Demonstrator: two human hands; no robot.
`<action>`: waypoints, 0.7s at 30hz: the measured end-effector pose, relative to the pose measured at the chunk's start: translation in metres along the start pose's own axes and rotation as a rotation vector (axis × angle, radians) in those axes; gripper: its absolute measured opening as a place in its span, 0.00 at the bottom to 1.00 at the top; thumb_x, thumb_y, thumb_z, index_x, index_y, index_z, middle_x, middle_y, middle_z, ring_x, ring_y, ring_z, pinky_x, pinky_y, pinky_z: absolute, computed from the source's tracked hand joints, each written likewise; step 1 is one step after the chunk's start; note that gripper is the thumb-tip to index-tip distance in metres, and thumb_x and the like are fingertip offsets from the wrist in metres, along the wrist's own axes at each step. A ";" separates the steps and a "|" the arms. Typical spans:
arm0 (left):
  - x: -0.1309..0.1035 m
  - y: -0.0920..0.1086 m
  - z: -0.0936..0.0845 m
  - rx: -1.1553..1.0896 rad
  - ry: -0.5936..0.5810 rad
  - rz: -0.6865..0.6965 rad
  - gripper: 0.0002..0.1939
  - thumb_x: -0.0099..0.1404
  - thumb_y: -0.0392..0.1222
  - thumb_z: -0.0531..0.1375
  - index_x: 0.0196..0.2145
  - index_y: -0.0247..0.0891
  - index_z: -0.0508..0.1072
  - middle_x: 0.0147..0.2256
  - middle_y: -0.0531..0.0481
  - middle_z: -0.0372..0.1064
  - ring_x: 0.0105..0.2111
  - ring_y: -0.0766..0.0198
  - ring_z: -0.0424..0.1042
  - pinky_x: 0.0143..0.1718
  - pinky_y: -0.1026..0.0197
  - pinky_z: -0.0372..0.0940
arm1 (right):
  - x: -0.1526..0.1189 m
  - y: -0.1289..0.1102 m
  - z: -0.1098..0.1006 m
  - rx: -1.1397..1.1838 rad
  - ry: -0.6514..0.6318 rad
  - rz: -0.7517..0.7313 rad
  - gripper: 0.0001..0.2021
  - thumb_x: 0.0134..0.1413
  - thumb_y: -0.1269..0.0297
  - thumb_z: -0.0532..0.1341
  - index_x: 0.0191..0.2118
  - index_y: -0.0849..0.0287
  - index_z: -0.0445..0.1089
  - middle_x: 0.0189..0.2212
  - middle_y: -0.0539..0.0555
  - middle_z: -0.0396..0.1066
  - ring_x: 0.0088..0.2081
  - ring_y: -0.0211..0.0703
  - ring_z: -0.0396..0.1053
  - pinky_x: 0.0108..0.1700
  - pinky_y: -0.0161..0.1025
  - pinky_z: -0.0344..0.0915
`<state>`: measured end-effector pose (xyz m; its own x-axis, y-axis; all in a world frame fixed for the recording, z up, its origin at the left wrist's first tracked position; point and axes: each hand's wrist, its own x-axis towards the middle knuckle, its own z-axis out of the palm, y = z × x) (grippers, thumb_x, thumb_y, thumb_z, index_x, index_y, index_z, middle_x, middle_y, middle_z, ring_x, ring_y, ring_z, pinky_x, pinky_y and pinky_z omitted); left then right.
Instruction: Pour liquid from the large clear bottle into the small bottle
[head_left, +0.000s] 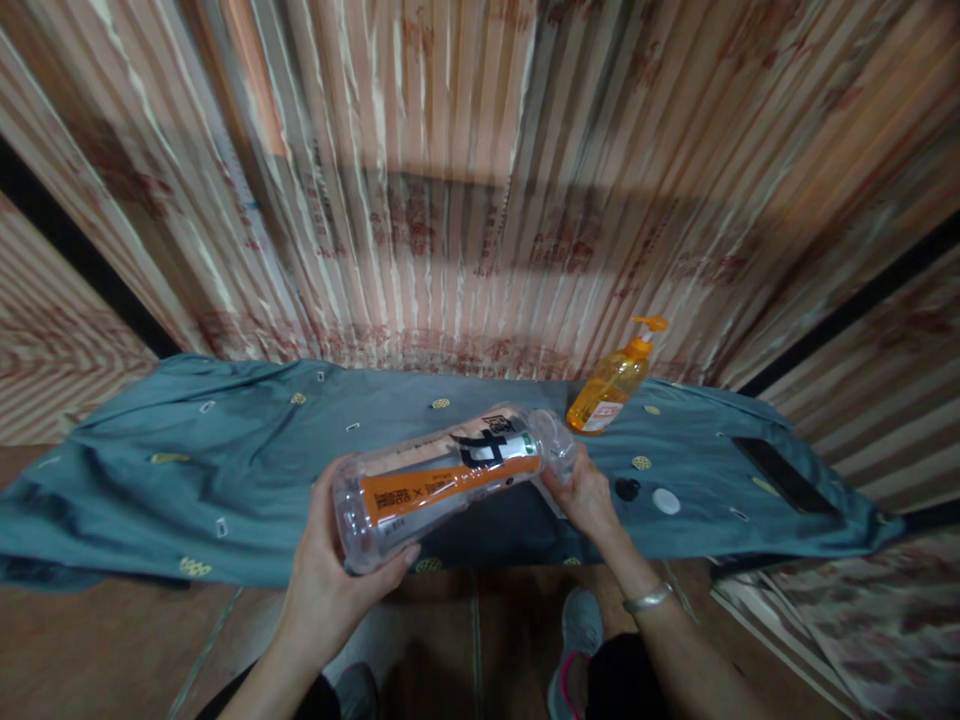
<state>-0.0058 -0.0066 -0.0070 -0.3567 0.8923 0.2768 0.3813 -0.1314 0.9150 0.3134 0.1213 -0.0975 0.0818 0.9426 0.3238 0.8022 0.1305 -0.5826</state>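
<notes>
A large clear plastic bottle (450,478) with an orange, silver and black label lies tilted across the middle of the head view, above the cloth. My left hand (334,555) is wrapped round its base end, thumb along the lower side. At the other end, my right hand (586,492) grips the bottle near its neck; the fingers are partly hidden behind the plastic. The bottle looks empty. A small pale piece shows just below the right hand, too hidden to name. To the right of that hand are a small black object (628,489) and a round white disc (666,501).
A blue-green cloth (247,450) with yellow and white motifs covers the long narrow table. An orange pump bottle (609,392) stands behind my right hand. A dark flat phone-like slab (784,475) lies at the right. Striped curtains (450,250) hang behind, with dark poles at both sides.
</notes>
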 end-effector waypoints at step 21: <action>0.009 -0.027 -0.009 0.013 -0.051 0.103 0.50 0.53 0.56 0.77 0.66 0.44 0.60 0.59 0.38 0.74 0.57 0.42 0.79 0.56 0.41 0.77 | 0.001 0.001 -0.001 0.003 -0.032 0.008 0.25 0.58 0.54 0.63 0.58 0.61 0.68 0.47 0.65 0.81 0.51 0.58 0.81 0.50 0.46 0.75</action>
<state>-0.0268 0.0010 -0.0262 -0.2711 0.8955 0.3531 0.4247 -0.2179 0.8787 0.3149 0.1217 -0.0975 0.0692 0.9529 0.2954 0.7998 0.1240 -0.5874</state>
